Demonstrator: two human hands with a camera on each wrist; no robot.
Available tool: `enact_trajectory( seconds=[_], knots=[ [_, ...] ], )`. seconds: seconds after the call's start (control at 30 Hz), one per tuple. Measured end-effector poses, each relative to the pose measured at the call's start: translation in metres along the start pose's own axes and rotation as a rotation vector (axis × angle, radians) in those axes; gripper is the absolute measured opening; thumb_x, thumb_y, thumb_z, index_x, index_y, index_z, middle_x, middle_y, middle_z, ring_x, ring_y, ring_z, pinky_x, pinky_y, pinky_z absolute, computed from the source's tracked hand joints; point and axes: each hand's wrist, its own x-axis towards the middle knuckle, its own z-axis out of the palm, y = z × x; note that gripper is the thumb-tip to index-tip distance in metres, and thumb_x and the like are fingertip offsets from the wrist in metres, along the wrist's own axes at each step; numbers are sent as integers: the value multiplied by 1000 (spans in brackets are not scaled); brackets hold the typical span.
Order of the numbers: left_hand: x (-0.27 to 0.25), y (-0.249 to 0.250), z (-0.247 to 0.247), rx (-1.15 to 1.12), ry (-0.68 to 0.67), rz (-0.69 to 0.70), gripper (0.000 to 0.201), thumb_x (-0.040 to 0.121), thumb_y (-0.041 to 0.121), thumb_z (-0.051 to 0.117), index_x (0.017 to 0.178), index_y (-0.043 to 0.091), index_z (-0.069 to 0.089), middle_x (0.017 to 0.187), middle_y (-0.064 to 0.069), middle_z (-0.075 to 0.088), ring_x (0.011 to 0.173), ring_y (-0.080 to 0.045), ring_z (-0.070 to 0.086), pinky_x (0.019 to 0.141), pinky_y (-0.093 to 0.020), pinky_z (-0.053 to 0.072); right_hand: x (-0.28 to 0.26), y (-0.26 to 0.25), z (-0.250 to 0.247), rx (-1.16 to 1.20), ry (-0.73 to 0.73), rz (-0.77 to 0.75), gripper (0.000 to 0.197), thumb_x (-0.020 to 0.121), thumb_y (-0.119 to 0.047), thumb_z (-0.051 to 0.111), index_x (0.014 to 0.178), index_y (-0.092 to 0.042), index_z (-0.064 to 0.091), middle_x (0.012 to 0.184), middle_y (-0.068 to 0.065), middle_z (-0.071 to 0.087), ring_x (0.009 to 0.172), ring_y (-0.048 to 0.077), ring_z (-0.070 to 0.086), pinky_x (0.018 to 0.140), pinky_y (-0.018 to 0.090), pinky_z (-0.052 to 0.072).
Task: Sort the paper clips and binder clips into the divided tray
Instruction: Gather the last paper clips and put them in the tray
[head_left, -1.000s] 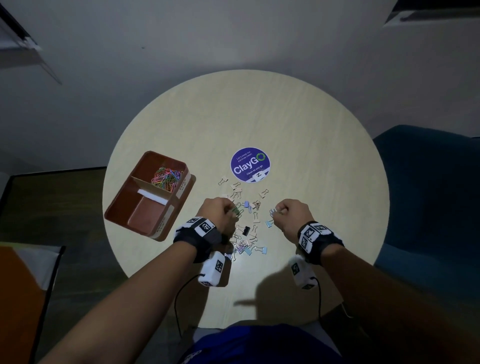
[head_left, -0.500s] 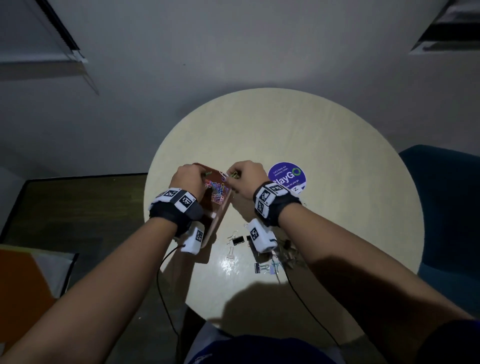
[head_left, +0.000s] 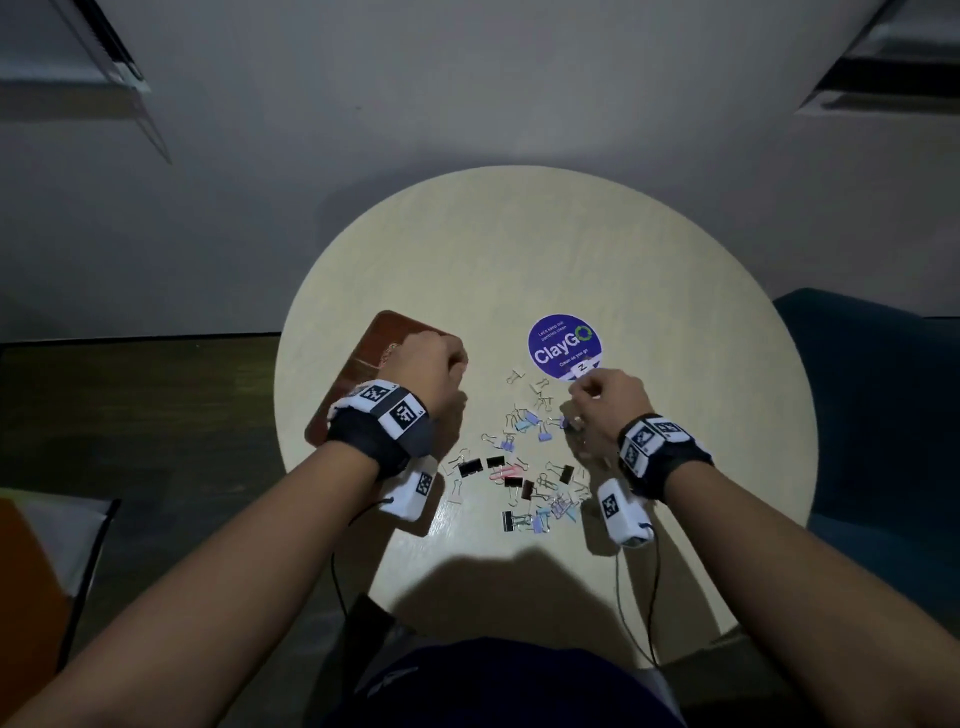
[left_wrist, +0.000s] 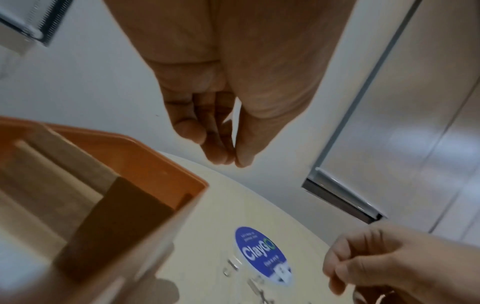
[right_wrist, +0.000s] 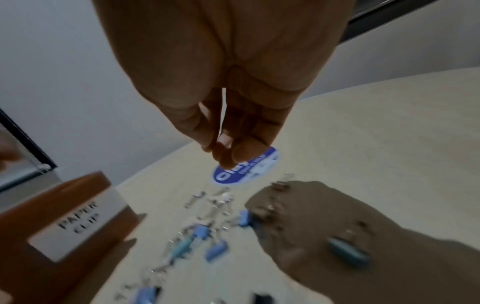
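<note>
The brown divided tray (head_left: 382, 335) sits at the table's left; its contents are mostly hidden by my left hand (head_left: 451, 364). That hand hovers over the tray's right edge (left_wrist: 166, 164), fingertips bunched against the thumb (left_wrist: 233, 162), nothing visible between them. A scatter of binder clips and paper clips (head_left: 524, 467), black, blue, lilac, silver and a pink one, lies in the table's middle. My right hand (head_left: 582, 392) hangs above the pile's far right side, its fingers curled together (right_wrist: 226, 160), holding nothing I can see. A "PAPER CLIP" label (right_wrist: 78, 218) is on the tray's wall.
A round purple ClayGo sticker (head_left: 564, 347) is stuck on the round beige table (head_left: 571, 249) just beyond the pile. A dark blue chair (head_left: 872, 415) stands at the right. Wrist camera cables (head_left: 652, 597) trail over the table's near edge.
Both hands were together over the tray half a second ago. The right one has swung right to above the clip pile; the left has drawn back to the tray's right edge.
</note>
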Motion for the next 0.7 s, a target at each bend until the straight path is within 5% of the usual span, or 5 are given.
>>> enact_trajectory(
  seconds=[0.2, 0.33, 0.5, 0.7],
  knots=[
    [-15, 34, 57, 70, -204, 62, 14, 92, 20, 56, 96, 19, 70, 95, -1, 66, 91, -18, 61, 90, -35, 49, -24, 71, 2, -118, -169, 31, 14, 81, -16, 58, 78, -17, 72, 79, 1, 73, 77, 23, 67, 72, 32, 56],
    [-38, 34, 98, 153, -307, -67, 12, 86, 21, 58, 89, 20, 70, 89, -2, 68, 74, -19, 64, 68, -28, 56, -27, 95, 5, -160, -244, -43, 21, 81, -14, 50, 77, -20, 70, 77, -2, 72, 74, 20, 67, 69, 32, 57],
    [-47, 45, 130, 221, -379, -154, 23, 83, 20, 61, 104, 24, 72, 105, -2, 64, 94, -25, 64, 81, -34, 55, -20, 113, 2, -155, -343, -108, 25, 83, -13, 46, 82, -21, 70, 81, -2, 71, 73, 21, 66, 68, 32, 57],
    [-49, 55, 150, 287, -350, -185, 23, 83, 22, 66, 105, 27, 64, 103, -2, 58, 98, -26, 60, 77, -33, 51, -15, 122, -2, -125, -346, -120, 27, 81, -10, 45, 79, -21, 70, 83, -2, 70, 74, 22, 66, 66, 31, 58]
  ],
)
